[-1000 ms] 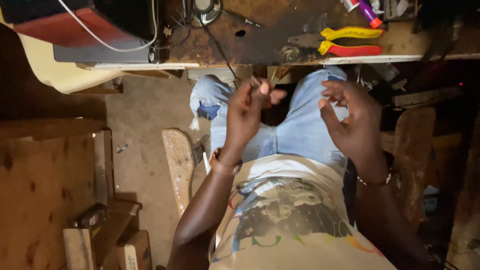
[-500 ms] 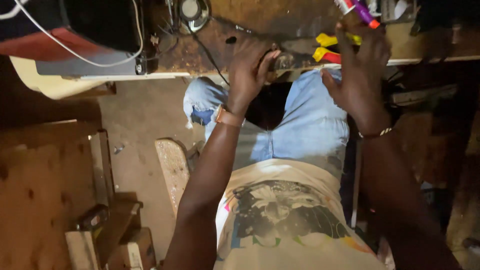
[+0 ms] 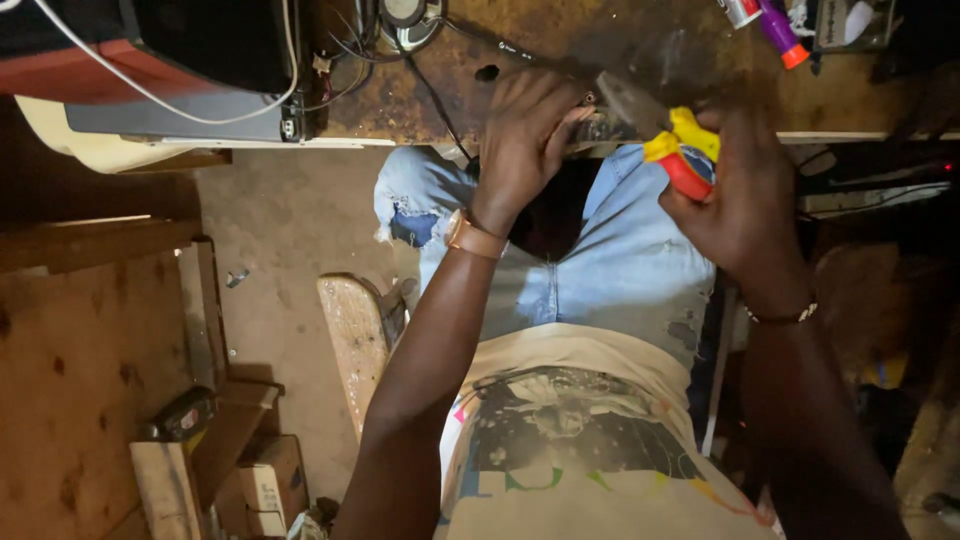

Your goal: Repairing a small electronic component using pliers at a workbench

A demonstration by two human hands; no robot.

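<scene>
My right hand [image 3: 740, 195] grips a pair of pliers [image 3: 672, 140] by their yellow and red handles; the grey metal jaws point left toward my left hand. My left hand [image 3: 525, 130] rests at the front edge of a worn brown workbench [image 3: 540, 40], fingers curled around something small and dark that I cannot make out. The plier jaws sit right beside those fingertips. A brown strap circles my left wrist, a thin bracelet my right. Both hands hover over my lap, in light blue torn jeans.
A dark box-shaped device with a white cable [image 3: 150, 60] fills the bench's left end. A small round speaker with wires [image 3: 405, 15] lies at the back. A purple marker [image 3: 780, 30] sits at the back right. A wooden stool edge [image 3: 355, 340] and cardboard boxes [image 3: 265, 485] stand at left.
Both hands rose from my lap to the bench edge. My right hand took up the pliers that lay on the bench and brought the jaws toward my left fingers.
</scene>
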